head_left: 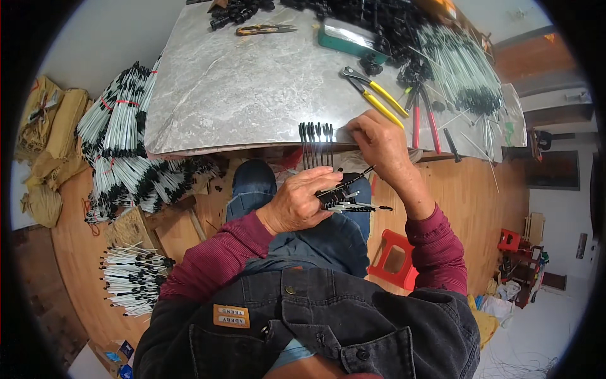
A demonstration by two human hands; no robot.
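Rods (310,140), slim, dark and black-tipped, stand up beyond the left hand (300,199), about six of them, overlapping too much for a sure count; they are spread side by side, probably so that each tip stays separate. That hand is curled around their lower ends and a cluster of black pieces (336,193), held above the lap, perhaps because this keeps the work close and steady. Several white sticks (355,205) jut out to its right, too tangled to count. The right hand (382,139) bends at the near edge of the grey marbled tabletop (233,88), fingers drawn narrow; I cannot tell whether they pinch anything. Just beyond it lies one pair of yellow-handled metal cutters (383,109), and to its right one pair of red-handled pliers (417,129), both likely left within reach. Farther from both hands are one pair of orange-and-black snips (259,30) and one green tray (338,43). Right of the right hand, white rods with dark ends (457,63) lie heaped, uncountable, roughly aligned, perhaps for easy picking.
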